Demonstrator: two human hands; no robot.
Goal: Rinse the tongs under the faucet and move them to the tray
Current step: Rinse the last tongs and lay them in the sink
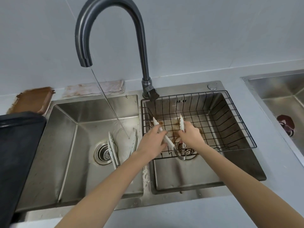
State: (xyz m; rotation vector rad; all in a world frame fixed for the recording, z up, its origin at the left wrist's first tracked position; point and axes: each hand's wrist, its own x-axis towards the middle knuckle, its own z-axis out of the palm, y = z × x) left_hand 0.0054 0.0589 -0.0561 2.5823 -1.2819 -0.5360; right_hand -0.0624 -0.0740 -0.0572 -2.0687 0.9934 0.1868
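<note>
Held tongs (166, 139): a white-armed pair with a metal hinge, spread in a V over the right basin inside the wire basket (230, 129); the hinge end pointed toward the person, above the right drain, and the scalloped tips pointed toward the back wall.
Left hand (152, 142): fingers curled round the left arm of the tongs, holding it about midway.
Right hand (190, 136): fingers curled round the right arm of the tongs, holding it just below the tip.
Second tongs (113, 152): lay in the left basin, one arm across the left drain (103, 153), the other arm under the falling water.
Faucet (115, 38): a dark gooseneck with its spout over the left basin; a thin stream ran slantwise down to the basin floor near the second tongs.
Sink (144, 176): double stainless steel, wet drops on the divider between the basins.
Tray (18, 145): dark, on the counter just left of the left basin.
Cloth (98, 88): stained, flat behind the left basin.
Brown board (31, 101): behind the tray, at the back left.
Other sink (279, 96): at the right edge, a dark round thing lying in it.
</note>
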